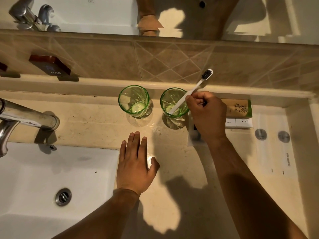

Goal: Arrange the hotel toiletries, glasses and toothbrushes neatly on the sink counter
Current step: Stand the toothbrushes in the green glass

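Two green glasses stand side by side at the back of the beige counter (172,169). The left glass (133,100) is empty. In the right glass (174,102) a white toothbrush (193,89) with dark bristles leans, handle end on the bottom, head up toward the wall. My right hand (207,116) is closed around the toothbrush's handle just right of that glass. My left hand (133,163) lies flat and open on the counter in front of the glasses, holding nothing. Right of my right hand lie toiletry boxes: a tan box with a plant print (239,107) and a white box marked HOTEL (241,121).
A white sink basin (43,178) with a metal drain fills the lower left, and a chrome tap (29,118) stands behind it. A dark dispenser marked COLD (51,65) is fixed to the tiled wall. Clear wrapped packets (272,144) lie at the right. A mirror runs along the top.
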